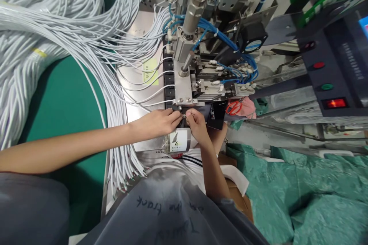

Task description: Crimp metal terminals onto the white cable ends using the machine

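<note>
My left hand (161,122) reaches in from the left, its fingers closed at the near end of the machine's row of black cable holders (169,80). Facing it, my right hand (197,122) pinches with thumb and forefinger. The two sets of fingertips almost meet over a small metallic piece, too small to name. Several white cables (156,93) run from the left into the holders, beneath a metal press block (183,90). Just below my hands sits a clear container with a white label (178,140).
Large bundles of white cable (51,26) cover the green table (64,95) at left. Blue air hoses (224,38) cross the machine. A dark control box (342,61) and a green spool (316,7) stand at right. Red-handled scissors (234,108) lie near a dark phone (217,115).
</note>
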